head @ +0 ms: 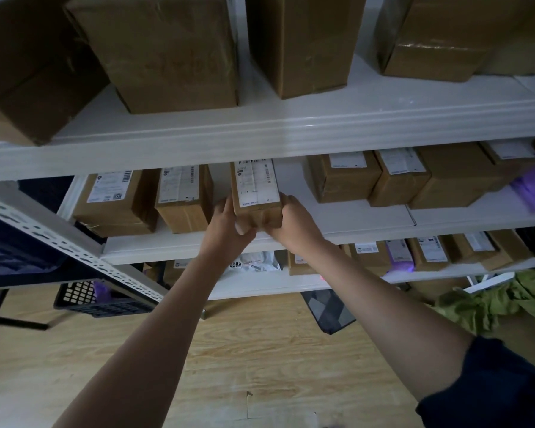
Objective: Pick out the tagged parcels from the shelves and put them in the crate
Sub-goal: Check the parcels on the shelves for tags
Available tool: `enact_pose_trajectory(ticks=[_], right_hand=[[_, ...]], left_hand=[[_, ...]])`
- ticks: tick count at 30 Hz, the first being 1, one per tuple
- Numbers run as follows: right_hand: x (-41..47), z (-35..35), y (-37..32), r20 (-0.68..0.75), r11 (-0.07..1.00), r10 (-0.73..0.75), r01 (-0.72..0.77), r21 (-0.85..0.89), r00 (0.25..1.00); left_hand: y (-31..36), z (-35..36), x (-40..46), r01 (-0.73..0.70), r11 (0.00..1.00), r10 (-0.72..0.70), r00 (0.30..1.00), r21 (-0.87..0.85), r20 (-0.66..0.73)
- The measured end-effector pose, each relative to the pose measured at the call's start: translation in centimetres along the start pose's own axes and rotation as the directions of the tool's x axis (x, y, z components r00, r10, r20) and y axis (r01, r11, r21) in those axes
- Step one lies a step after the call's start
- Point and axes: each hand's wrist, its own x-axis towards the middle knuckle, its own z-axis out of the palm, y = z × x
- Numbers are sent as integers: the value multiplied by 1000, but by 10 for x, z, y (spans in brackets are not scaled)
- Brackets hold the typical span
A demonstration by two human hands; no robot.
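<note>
Four large boxes (167, 50) above; seven labelled parcels (255, 189) on the middle shelf (368, 217).

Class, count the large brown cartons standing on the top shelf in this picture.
4: one at far left, one left of centre, one centre, one at right. All are cropped by the frame; more may sit behind.

Parcels (255, 193): brown cardboard, white labels. Shelves (291, 131): white. Crate (99, 299): dark, grid-patterned. Floor (260, 350): light wood grain. Sleeve (491, 384): navy.
</note>
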Motion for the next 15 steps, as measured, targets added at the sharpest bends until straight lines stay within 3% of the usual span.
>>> enact_pose_trajectory(ticks=[6, 15], right_hand=[[-62, -8, -10, -94, 999, 13, -10, 36, 996], [-156, -11, -52, -231, 1000, 3, -1, 8, 973]], left_hand=[[28, -17, -57, -115, 993, 116, 993, 37, -30], [62, -44, -144, -146, 981, 143, 989, -126, -36]])
